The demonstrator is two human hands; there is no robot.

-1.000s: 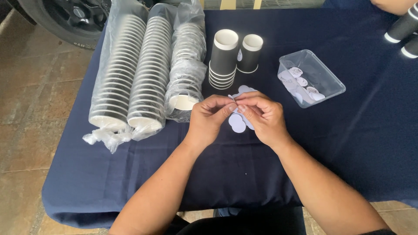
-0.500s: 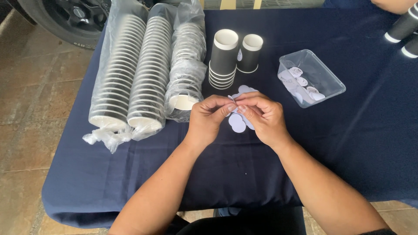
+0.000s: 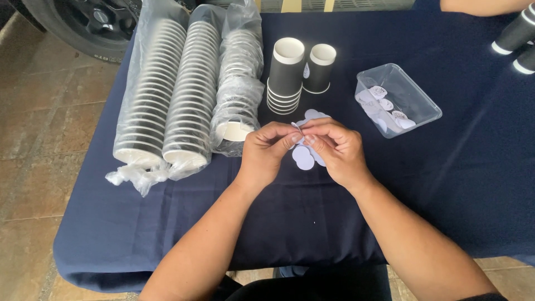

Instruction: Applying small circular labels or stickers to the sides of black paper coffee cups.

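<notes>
My left hand [image 3: 268,150] and my right hand [image 3: 336,149] meet fingertip to fingertip over the dark blue tablecloth [image 3: 167,223]. Together they pinch a small white round sticker [image 3: 296,129]. Under the hands lies a loose pile of white round stickers [image 3: 305,159]. Just beyond the hands stand a short stack of black paper cups [image 3: 285,75] and a single black cup [image 3: 320,68], all upright with white rims.
Three long sleeves of black cups in clear plastic [image 3: 189,95] lie at the left. A clear plastic tub [image 3: 397,99] with several round stickers sits at the right. Another person's arm [image 3: 485,5] and black cups [image 3: 515,39] show at the far right corner. A tyre [image 3: 83,25] stands beyond the table.
</notes>
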